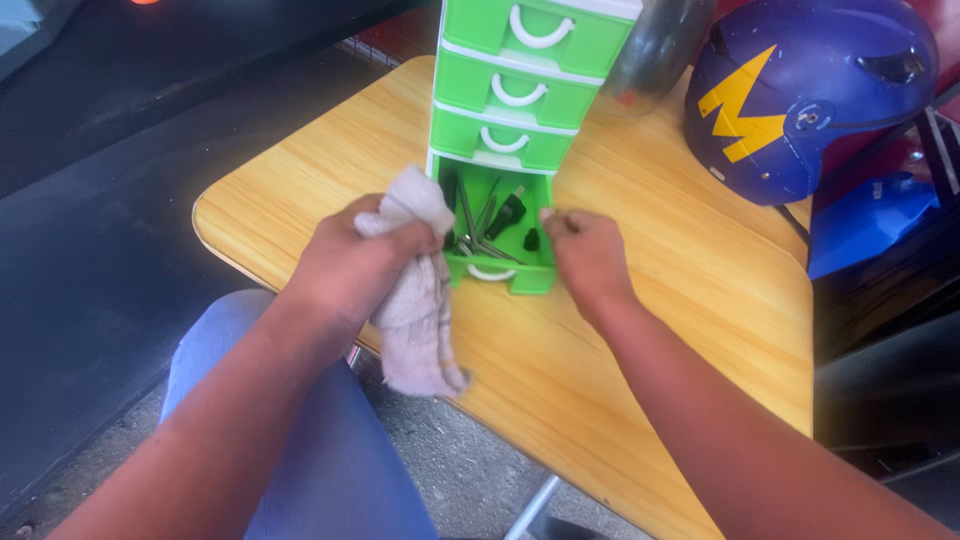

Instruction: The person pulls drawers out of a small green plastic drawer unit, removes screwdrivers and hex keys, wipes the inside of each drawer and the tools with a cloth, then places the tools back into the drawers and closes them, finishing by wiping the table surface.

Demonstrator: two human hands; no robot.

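Observation:
A green plastic drawer tower (pixel 515 95) with white handles stands on a wooden table (pixel 640 330). Its bottom drawer (pixel 500 272) is pulled out and holds several small metal tools and black bits (pixel 488 222). My left hand (pixel 350 265) is closed around a pale, worn cloth (pixel 420 310), which hangs down over the table's near edge, just left of the drawer. My right hand (pixel 588 252) sits with fingers curled at the drawer's right rim; whether it pinches anything is not visible.
A purple helmet (pixel 800 95) with a yellow mark rests at the table's back right. A dark, shiny object (pixel 655 50) stands beside the tower. A blue plastic part (pixel 865 225) lies off the right edge. My blue-trousered knee (pixel 310 450) is below the table.

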